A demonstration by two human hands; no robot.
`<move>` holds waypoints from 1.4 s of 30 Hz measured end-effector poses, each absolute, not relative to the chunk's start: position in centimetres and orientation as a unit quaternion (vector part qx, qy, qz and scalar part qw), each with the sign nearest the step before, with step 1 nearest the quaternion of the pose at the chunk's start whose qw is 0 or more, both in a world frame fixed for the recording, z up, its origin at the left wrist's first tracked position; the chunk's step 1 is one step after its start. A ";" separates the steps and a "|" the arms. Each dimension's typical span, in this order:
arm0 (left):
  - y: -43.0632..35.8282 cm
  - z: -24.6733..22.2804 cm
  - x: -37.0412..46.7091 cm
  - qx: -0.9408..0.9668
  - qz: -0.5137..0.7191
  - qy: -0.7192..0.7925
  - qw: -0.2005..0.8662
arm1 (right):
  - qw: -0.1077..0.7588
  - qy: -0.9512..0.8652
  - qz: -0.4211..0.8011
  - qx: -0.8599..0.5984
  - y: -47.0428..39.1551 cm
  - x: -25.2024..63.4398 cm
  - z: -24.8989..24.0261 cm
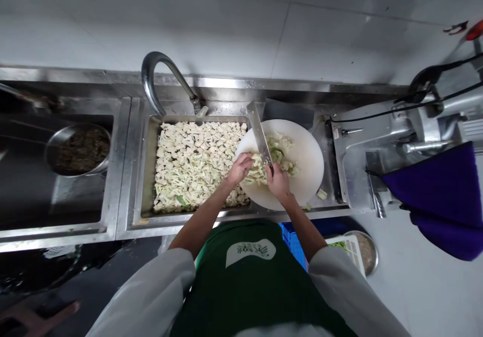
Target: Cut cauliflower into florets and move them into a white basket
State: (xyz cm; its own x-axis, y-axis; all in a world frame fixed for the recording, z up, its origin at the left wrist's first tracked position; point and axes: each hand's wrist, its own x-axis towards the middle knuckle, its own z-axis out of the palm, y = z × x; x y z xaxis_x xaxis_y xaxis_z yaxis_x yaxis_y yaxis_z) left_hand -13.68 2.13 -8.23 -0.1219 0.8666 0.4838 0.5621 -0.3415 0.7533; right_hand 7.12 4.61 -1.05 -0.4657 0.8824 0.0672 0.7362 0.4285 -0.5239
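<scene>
My right hand (278, 181) is closed round the handle of a cleaver (259, 131), whose broad blade points away from me over a round white cutting board (307, 171). Cut cauliflower (287, 146) lies on the board around the blade. At the board's left edge, my left hand (240, 168) has its fingers bent against cauliflower pieces; how firmly they grip is hard to make out. Left of the board, a sink basin (145, 176) is filled with many cauliflower florets (196, 161).
A curved faucet (151, 83) rises behind the basin. In the left sink sits a metal bowl (79, 148) with dark contents. To the right are a machine (426, 115) and a purple cloth (441, 196). Blue crates (294, 244) and a white basket (352, 251) stand below the counter.
</scene>
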 end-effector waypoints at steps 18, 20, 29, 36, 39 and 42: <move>0.5 -8.1 -14.1 0.622 0.496 0.590 0.134 | 0.082 -0.815 0.259 -0.512 6.2 4.1 0.0; 1.5 -7.4 -14.7 0.614 0.519 0.585 0.106 | 0.146 -0.793 0.251 -0.536 6.6 5.7 0.0; 15.1 -4.3 -15.1 0.719 0.348 0.568 0.199 | 0.277 -0.699 0.257 -0.607 8.6 11.2 1.1; 10.6 -6.6 -16.6 0.663 0.455 0.572 0.161 | 0.241 -0.709 0.259 -0.609 8.1 10.6 -0.6; 8.4 -6.9 -16.7 0.652 0.465 0.579 0.149 | 0.224 -0.728 0.250 -0.598 8.2 9.3 -0.6; 7.3 -6.7 -16.4 0.646 0.465 0.586 0.151 | 0.212 -0.754 0.227 -0.579 8.6 8.0 0.2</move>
State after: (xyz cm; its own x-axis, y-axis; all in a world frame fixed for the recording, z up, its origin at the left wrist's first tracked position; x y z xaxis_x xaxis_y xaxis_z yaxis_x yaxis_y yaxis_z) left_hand -16.43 7.28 -6.66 -0.1193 0.8975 0.4245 0.6162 -0.2683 0.7405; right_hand 7.99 8.64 0.17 -0.2403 0.9690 0.0569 0.7759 0.2270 -0.5886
